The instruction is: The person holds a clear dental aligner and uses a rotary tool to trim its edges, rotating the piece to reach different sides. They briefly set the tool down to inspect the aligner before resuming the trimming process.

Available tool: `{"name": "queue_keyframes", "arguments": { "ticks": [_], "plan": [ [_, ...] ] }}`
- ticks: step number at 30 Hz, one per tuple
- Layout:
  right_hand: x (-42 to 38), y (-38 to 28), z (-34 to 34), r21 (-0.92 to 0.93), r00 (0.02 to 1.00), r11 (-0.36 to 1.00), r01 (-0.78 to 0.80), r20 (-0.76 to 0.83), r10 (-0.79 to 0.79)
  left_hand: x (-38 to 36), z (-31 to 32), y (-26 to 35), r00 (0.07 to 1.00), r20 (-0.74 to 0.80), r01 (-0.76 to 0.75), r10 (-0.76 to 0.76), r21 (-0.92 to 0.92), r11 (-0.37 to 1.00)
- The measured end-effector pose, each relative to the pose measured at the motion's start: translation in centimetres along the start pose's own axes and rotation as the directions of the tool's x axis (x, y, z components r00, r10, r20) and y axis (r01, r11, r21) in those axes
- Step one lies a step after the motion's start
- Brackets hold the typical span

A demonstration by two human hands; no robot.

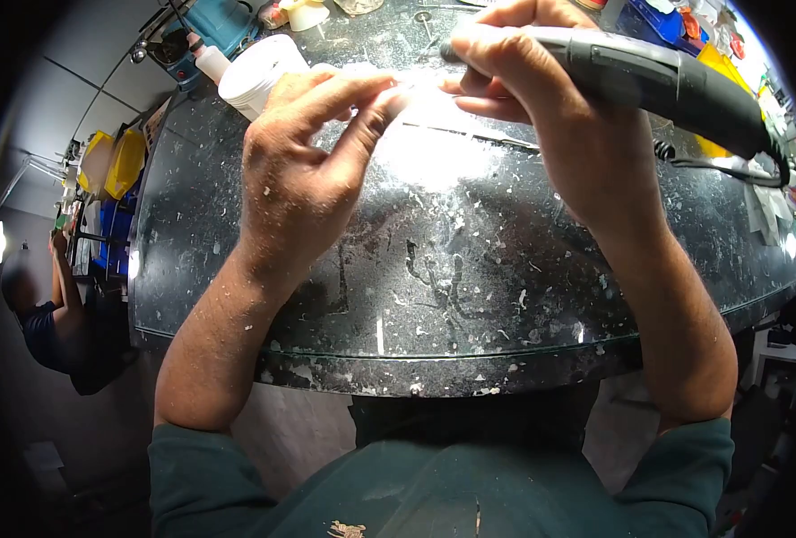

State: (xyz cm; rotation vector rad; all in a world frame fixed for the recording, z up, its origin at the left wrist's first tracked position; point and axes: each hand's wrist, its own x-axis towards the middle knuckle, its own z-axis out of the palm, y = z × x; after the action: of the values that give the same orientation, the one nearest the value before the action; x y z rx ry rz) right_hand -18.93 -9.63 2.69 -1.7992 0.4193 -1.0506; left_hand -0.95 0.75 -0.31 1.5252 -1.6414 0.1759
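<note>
My right hand (568, 117) is wrapped round a thick black handpiece (658, 76) that looks like a rotary grinding tool, its rear end running back over my wrist to a black cable (730, 168). The front end of the handpiece is hidden by my fingers. Facing it, my left hand (299, 161) has thumb and forefinger pinched together, close to the right fingertips. Bright glare washes out whatever lies between them. Beneath both hands is a dark glossy tabletop (416, 287), covered in white specks and shavings. A thin metal tool (479, 136) lies on it.
Beyond my left hand stand a white tub (259, 73), a small bottle (208, 59) and a teal machine (223, 25). Blue and yellow bins (716, 63) with loose items line the far right. Another person (53, 327) is at the far left, near yellow bins (126, 163).
</note>
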Motion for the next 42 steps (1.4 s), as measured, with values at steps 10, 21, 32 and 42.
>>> {"name": "queue_keyframes", "arguments": {
  "ticks": [10,21,32,42],
  "plan": [
    [0.6,0.7,0.0,0.068,0.990,0.995,0.072,0.118,-0.079,0.1,0.1,-0.7,0.998,-0.022,-0.063,0.061,-0.141,0.988],
    [1.5,3.4,-0.8,0.418,0.994,0.907,-0.054,-0.069,0.091,-0.1,-0.3,-0.9,0.992,-0.015,0.096,-0.123,-0.536,0.839],
    [-0.3,-2.3,2.9,-0.039,0.918,0.999,-0.025,-0.396,0.008,-0.3,-0.3,-1.0,0.990,0.001,0.122,-0.143,-0.535,0.836],
    [-0.4,-1.8,2.6,0.013,0.937,1.000,0.003,-0.349,0.002,-0.4,-0.1,-1.4,0.994,-0.014,0.089,-0.113,-0.525,0.847]
  ]
}}
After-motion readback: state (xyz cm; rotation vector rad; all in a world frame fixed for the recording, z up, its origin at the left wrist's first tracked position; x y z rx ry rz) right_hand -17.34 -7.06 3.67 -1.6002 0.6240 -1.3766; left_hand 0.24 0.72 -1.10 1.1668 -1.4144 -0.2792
